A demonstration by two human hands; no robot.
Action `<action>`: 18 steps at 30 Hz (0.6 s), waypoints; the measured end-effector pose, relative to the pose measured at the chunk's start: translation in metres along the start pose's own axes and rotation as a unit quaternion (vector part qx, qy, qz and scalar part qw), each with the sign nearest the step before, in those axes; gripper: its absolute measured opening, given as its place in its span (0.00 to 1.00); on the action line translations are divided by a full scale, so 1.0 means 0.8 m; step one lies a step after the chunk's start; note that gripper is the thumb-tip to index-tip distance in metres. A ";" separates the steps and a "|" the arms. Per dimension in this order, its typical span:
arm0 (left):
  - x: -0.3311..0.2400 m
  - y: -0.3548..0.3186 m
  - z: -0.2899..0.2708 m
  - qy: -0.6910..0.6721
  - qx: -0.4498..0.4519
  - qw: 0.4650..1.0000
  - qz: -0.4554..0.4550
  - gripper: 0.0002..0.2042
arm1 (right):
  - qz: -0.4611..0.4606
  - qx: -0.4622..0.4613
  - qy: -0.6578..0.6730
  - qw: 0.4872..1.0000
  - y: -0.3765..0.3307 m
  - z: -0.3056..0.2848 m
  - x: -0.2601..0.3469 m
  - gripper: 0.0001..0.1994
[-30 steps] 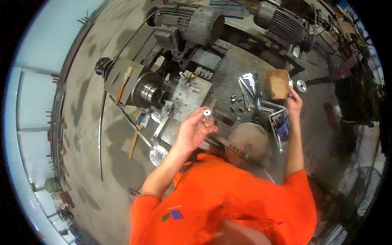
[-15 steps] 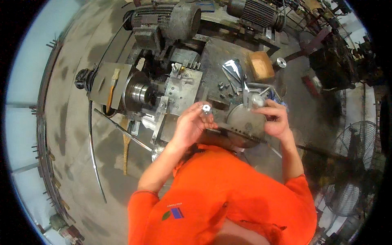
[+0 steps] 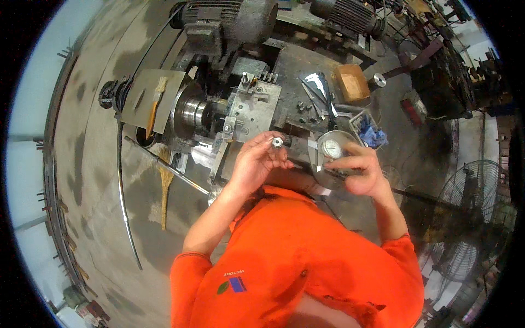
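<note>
My left hand [image 3: 256, 164] is closed, pinching a small round metal part [image 3: 277, 142] by its side. A hole shows in the end of the part that faces up. To its right, my right hand [image 3: 365, 170] grips a dial caliper [image 3: 331, 148] with its round white dial turned up. The caliper's jaws point toward my left hand and stand apart from the metal part. Beyond my left hand is a machine's drilled metal plate [image 3: 257, 106] with bolts. Left of that plate sits a shiny round chuck [image 3: 193, 113].
On the bench beyond lie another caliper [image 3: 313, 82], several small dark metal pieces [image 3: 302, 107] and an open cardboard box [image 3: 351, 83]. A blue cloth [image 3: 372, 135] lies at the right. A brush [image 3: 155, 109] rests on a sheet at the left. A fan [image 3: 465, 218] stands at the right.
The dial caliper in my right hand has turned so its dial and jaws face up, and has come slightly nearer and to the left. My left hand keeps its hold.
</note>
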State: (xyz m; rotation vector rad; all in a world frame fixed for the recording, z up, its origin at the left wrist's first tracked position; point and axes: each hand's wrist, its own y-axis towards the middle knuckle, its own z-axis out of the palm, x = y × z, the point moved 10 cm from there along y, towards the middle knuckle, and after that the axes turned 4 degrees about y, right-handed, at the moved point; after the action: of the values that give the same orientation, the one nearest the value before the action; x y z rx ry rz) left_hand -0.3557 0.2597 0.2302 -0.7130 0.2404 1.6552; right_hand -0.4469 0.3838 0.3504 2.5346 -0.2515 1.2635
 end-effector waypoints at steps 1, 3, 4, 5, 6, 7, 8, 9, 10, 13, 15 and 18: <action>-0.001 -0.001 -0.001 -0.002 -0.001 1.000 0.000 0.13 | 0.006 0.001 -0.004 1.000 0.001 0.002 0.001 0.16; -0.002 -0.002 -0.003 -0.003 -0.003 1.000 -0.001 0.13 | 0.001 0.004 0.002 1.000 0.003 0.003 0.004 0.15; -0.001 -0.002 -0.005 -0.001 -0.006 1.000 -0.002 0.13 | -0.001 0.006 0.005 1.000 0.004 0.004 0.005 0.15; -0.001 -0.003 -0.008 0.001 -0.009 1.000 -0.002 0.13 | 0.000 0.008 0.004 1.000 0.004 0.005 0.005 0.16; -0.002 -0.004 -0.009 0.008 -0.010 1.000 -0.003 0.13 | 0.001 0.010 0.004 1.000 0.005 0.006 0.005 0.16; -0.003 -0.005 -0.010 0.015 -0.011 1.000 -0.003 0.13 | 0.002 0.012 0.004 1.000 0.006 0.007 0.004 0.17; -0.004 -0.007 -0.012 0.022 -0.014 1.000 -0.003 0.13 | 0.006 0.021 0.002 1.000 0.006 0.011 0.003 0.18; -0.006 -0.009 -0.014 0.026 -0.026 0.999 0.000 0.12 | 0.009 0.029 0.001 1.000 0.006 0.014 0.001 0.18; -0.007 -0.011 -0.016 0.030 -0.038 0.999 0.003 0.12 | 0.012 0.038 -0.001 0.999 0.006 0.016 -0.001 0.19; -0.007 -0.024 -0.030 0.045 -0.065 0.997 0.000 0.12 | 0.053 0.069 0.012 0.996 0.001 0.031 -0.016 0.22; 0.001 -0.037 -0.047 0.045 -0.085 0.995 -0.007 0.12 | 0.066 0.085 0.035 0.994 0.000 0.043 -0.021 0.23; 0.015 -0.064 -0.072 0.031 -0.126 0.991 -0.015 0.11 | 0.062 0.109 0.048 0.991 0.000 0.068 -0.033 0.24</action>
State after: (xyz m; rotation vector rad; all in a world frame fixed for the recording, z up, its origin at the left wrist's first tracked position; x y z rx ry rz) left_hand -0.2895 0.2503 0.1896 -0.9538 0.0630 1.6526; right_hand -0.4214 0.3659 0.2984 2.6651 -0.2656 1.5310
